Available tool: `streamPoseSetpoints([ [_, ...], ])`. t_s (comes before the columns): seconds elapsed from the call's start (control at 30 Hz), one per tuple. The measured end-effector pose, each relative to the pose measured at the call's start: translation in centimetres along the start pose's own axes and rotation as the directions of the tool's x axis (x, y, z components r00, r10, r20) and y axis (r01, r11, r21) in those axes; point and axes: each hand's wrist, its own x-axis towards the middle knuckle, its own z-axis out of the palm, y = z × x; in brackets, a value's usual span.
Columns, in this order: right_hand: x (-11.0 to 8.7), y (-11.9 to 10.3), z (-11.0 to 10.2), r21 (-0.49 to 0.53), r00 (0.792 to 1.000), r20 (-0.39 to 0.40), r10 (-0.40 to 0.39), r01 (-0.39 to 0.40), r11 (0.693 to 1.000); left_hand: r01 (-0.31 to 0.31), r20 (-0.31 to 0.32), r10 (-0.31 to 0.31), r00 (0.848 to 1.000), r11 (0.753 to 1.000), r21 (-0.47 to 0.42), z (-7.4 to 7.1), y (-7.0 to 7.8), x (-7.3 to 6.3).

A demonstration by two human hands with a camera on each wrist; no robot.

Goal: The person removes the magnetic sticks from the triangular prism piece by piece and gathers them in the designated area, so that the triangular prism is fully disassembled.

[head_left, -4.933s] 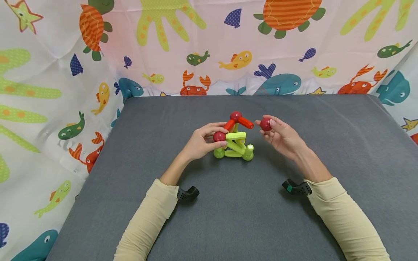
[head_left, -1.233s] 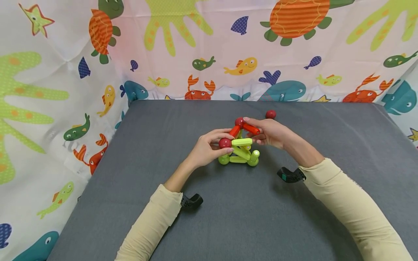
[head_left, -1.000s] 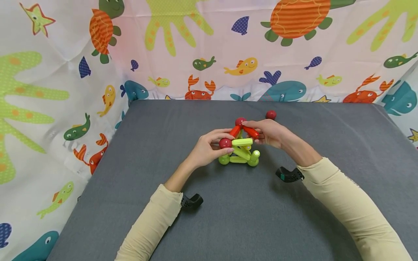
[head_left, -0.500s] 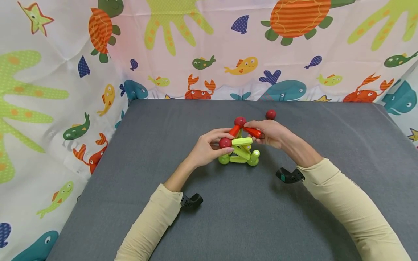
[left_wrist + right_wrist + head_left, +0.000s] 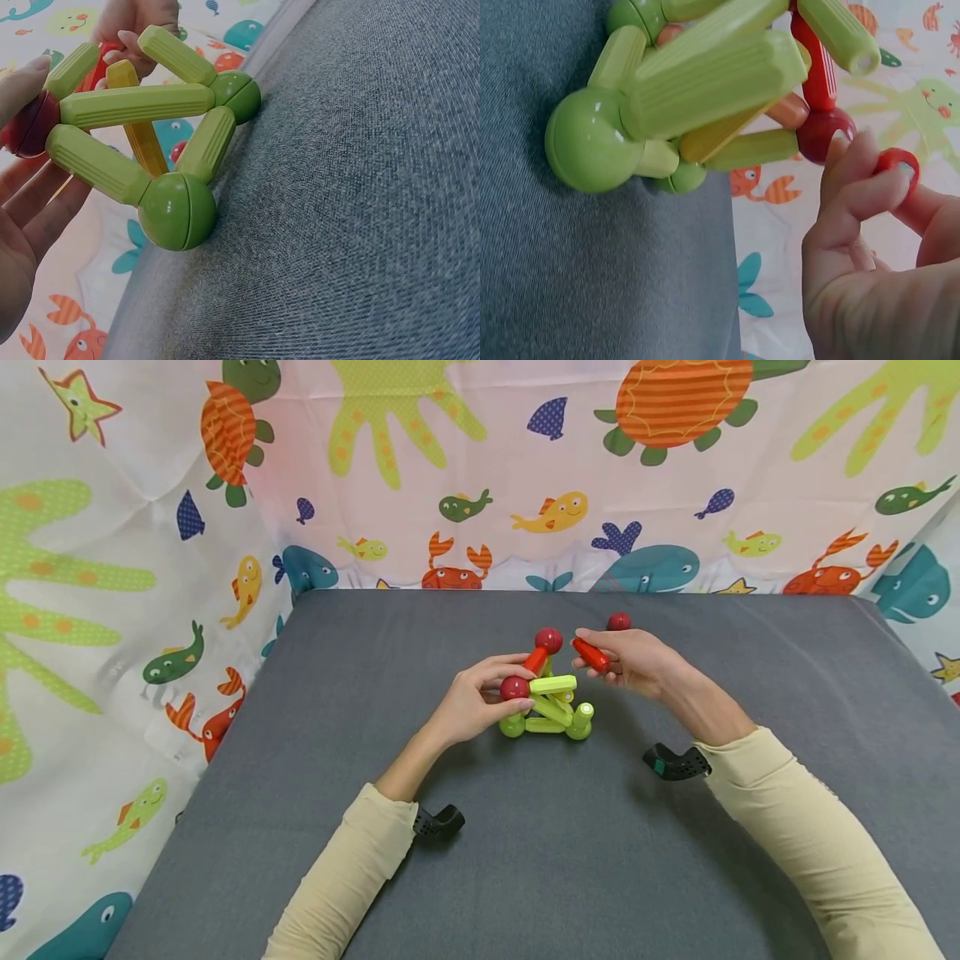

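Note:
My left hand (image 5: 468, 697) grips a dark red ball (image 5: 515, 688) at the near left corner of a construction of magnetic sticks and balls. Light green sticks (image 5: 139, 105) and green balls (image 5: 178, 211) form its base; a yellow stick (image 5: 148, 150) slants inside. Higher up, a red stick (image 5: 536, 660) leads to another dark red ball (image 5: 549, 641) at the top. Just right of that ball, my right hand (image 5: 637, 664) pinches a loose red magnetic stick (image 5: 591, 655) between thumb and fingers. A small gap shows between this stick and the ball.
Behind my right hand a spare dark red ball (image 5: 618, 621) lies on the grey cloth-covered table (image 5: 525, 860). A curtain printed with sea animals (image 5: 405, 468) hangs along the back and left edges. Black wrist straps (image 5: 677, 762) sit at both cuffs.
Earlier my right hand held the spare ball, now on the table. It then grasped the right-hand red stick at the top ball and has pulled it off to the right. My left hand keeps its grip.

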Motion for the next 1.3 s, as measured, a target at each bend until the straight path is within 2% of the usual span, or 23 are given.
streamPoseSetpoints([
  [0.3, 0.0, 0.2, -1.2, 0.115, 1.000, -0.002, -0.009, 0.010, 0.993, -0.004, -0.003, 0.004, 1.000, 1.000, -0.005, 0.0, -0.1, 0.0],
  [0.43, -0.2, 0.3, -2.0, 0.147, 0.999, -0.030, -0.031, 0.035, 0.988, 0.003, -0.001, -0.003, 1.000, 1.000, 0.002, 0.0, 0.0, 0.1],
  [0.53, -0.2, 0.5, -2.8, 0.209, 0.997, -0.067, -0.038, 0.051, 0.977, 0.002, 0.000, -0.002, 1.000, 1.000, 0.002, 0.0, 0.0, 0.1],
  [0.67, 0.0, 0.9, -3.8, 0.305, 0.995, -0.091, -0.027, 0.053, 0.951, 0.002, -0.002, -0.002, 1.000, 1.000, 0.007, 0.0, 0.0, 0.1],
  [0.9, 0.4, 2.0, -5.5, 0.398, 0.998, -0.066, 0.001, 0.025, 0.917, 0.008, -0.001, -0.008, 1.000, 1.000, 0.006, 0.0, 0.0, 0.0],
  [1.03, 0.6, 2.6, -6.4, 0.486, 0.999, -0.039, -0.013, 0.030, 0.874, 0.006, -0.001, -0.006, 1.000, 1.000, 0.009, 0.0, 0.0, 0.0],
  [1.17, 0.8, 3.3, -7.2, 0.557, 0.998, -0.047, -0.031, 0.052, 0.829, 0.009, 0.000, -0.009, 1.000, 1.000, 0.013, 0.0, -0.1, 0.0],
  [1.3, 1.3, 4.2, -7.9, 0.577, 0.995, -0.090, -0.033, 0.078, 0.813, 0.016, 0.000, -0.016, 1.000, 1.000, 0.013, 0.0, -0.1, 0.0],
])
